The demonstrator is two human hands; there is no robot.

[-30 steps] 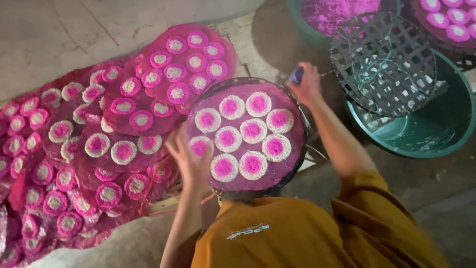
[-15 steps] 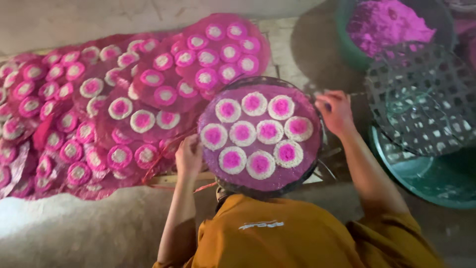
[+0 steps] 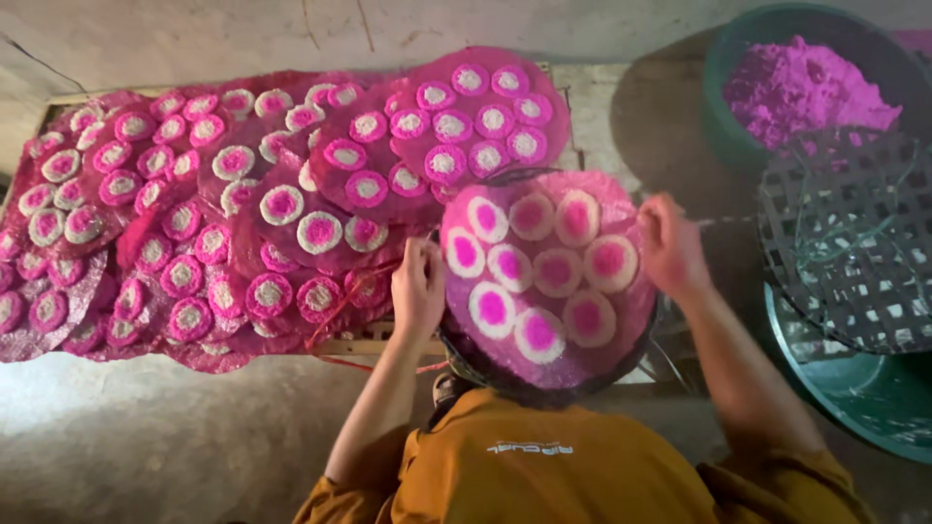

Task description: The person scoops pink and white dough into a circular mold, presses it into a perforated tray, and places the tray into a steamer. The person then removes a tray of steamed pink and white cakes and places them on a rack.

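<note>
The person's left hand [image 3: 417,286] grips the left edge of a round pink sheet [image 3: 549,281] studded with white-and-magenta discs, fingers curled together over its rim; the right hand [image 3: 670,243] pinches the opposite edge, fingers closed on it, though whether it also holds a thin stick that juts to the right cannot be told; the sheet rests on a dark round tray [image 3: 485,374] in front of the person's orange shirt [image 3: 544,466], just right of the low wooden rack [image 3: 359,344]; judging by how things lie, a good deal is already done, since the rack bears many overlapping disc-covered sheets [image 3: 282,194] spread from its left end to its right, with one pile [image 3: 476,116] just above the held sheet; the held sheet appears filled with discs but not yet laid among the others, so it reads as the piece in hand; what is left seems considerable too, as a green basin [image 3: 723,87] at the upper right holds a heap of purple-pink powder [image 3: 806,87], and a dark woven lattice mat [image 3: 845,243] lies bare over a second green tub [image 3: 864,398] at the right
</note>
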